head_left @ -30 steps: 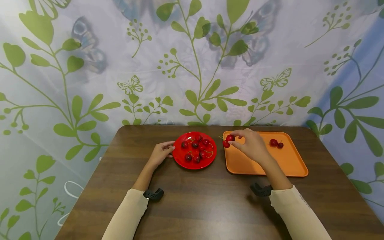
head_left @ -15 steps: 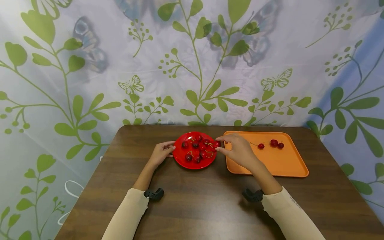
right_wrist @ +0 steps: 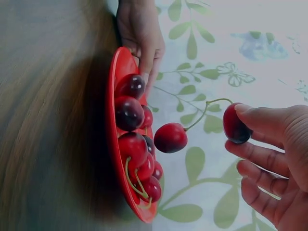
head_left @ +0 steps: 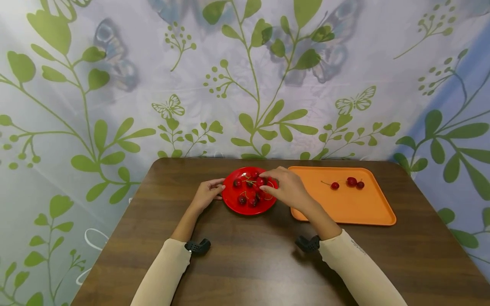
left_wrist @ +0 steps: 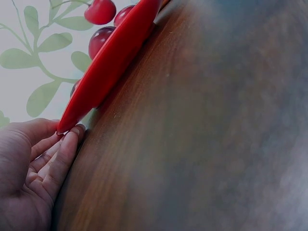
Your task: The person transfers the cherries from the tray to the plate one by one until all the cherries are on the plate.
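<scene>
My left hand [head_left: 206,194] grips the near-left rim of a round red plate [head_left: 232,196], thumb on top and fingers beneath, as the left wrist view also shows. Several dark red cherries [right_wrist: 129,113], some with green stems, lie on the plate. Over the plate's right side, my right hand [head_left: 288,187] pinches one cherry [right_wrist: 236,126] between thumb and fingertip. A thin stem joins it to a second cherry [right_wrist: 171,137], which sticks out toward the plate, apart from the cherries lying there. In the head view this pair overlaps the cherries on the plate.
An orange rectangular tray [head_left: 344,208] lies right of the plate, partly behind my right hand. Three cherries are seen on it: one stemmed cherry [head_left: 334,185] and two close together. Both stand on a brown wooden table [head_left: 245,255], with a leaf-patterned cloth [head_left: 214,106] behind.
My right hand has moved left from the tray to over the plate, carrying the joined cherries. A stemmed cherry on the tray has come out from behind it. My left hand stays at the rim.
</scene>
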